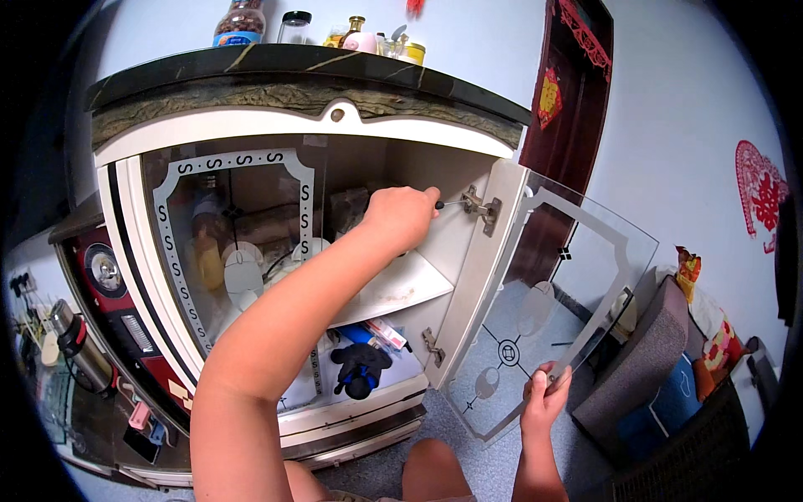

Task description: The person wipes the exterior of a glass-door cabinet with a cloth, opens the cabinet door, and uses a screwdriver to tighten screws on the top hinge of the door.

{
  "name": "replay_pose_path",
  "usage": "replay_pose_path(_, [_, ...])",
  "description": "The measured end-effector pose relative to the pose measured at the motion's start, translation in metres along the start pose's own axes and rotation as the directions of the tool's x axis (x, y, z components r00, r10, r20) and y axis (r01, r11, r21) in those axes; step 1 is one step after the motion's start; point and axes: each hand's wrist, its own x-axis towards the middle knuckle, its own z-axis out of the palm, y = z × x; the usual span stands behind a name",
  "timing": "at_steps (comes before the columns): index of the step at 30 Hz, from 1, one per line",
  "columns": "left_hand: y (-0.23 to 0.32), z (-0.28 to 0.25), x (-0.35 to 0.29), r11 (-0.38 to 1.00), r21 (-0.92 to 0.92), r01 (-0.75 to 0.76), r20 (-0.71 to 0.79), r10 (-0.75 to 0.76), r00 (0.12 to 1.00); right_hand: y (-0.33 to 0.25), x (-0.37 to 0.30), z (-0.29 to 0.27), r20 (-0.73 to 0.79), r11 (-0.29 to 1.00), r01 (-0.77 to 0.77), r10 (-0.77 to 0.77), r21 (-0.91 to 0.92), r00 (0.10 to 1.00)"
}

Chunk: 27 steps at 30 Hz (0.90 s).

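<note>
My left hand [400,219] reaches into the white cabinet [276,127], closed round a screwdriver [452,202]. Its handle is mostly hidden in my fist; the thin shaft points at the upper metal hinge [477,205]. That hinge joins the cabinet's side to the swung-out glass door [577,243], which has a white frame strip and frosted patterns. Low on the door's outer edge, my right hand [545,398] pinches it by a small dark knob [550,380]. A lower hinge [433,346] shows beneath the shelf [401,289].
Another patterned glass door [238,251] covers the cabinet's left side. A black plush-like figure [360,368] sits on the bottom board. Jars [294,27] stand on the dark countertop [318,63]. A grey sofa [627,360] is at right, a thermos [82,347] at left.
</note>
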Motion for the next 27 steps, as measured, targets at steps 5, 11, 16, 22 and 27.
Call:
replay_pose_path(5, [0.0005,-0.0046,-0.0019,1.000,0.000,-0.006,-0.003,0.006,1.000,-0.0015,-0.0001,-0.0004,-0.013,1.000,-0.012,0.013,0.011,1.000])
replay_pose_path(11, [0.0009,0.0004,-0.0006,1.000,0.021,-0.012,0.017,0.012,1.000,-0.0035,-0.0006,0.0012,-0.011,1.000,-0.005,0.005,0.002,1.000])
replay_pose_path(16, [0.0000,0.0001,-0.0006,1.000,0.012,-0.015,0.005,0.015,1.000,-0.0059,-0.0004,0.0015,-0.005,1.000,-0.004,0.004,-0.011,1.000])
replay_pose_path(22, [0.0011,0.0001,-0.0032,1.000,-0.002,-0.024,-0.040,0.024,0.999,-0.0033,0.0002,-0.0013,0.008,0.999,0.015,-0.014,-0.033,1.000])
replay_pose_path(27, [0.0011,-0.0006,-0.0020,0.999,0.015,-0.040,-0.034,0.040,0.999,-0.0045,-0.0004,0.0007,0.004,1.000,-0.002,0.002,-0.011,1.000])
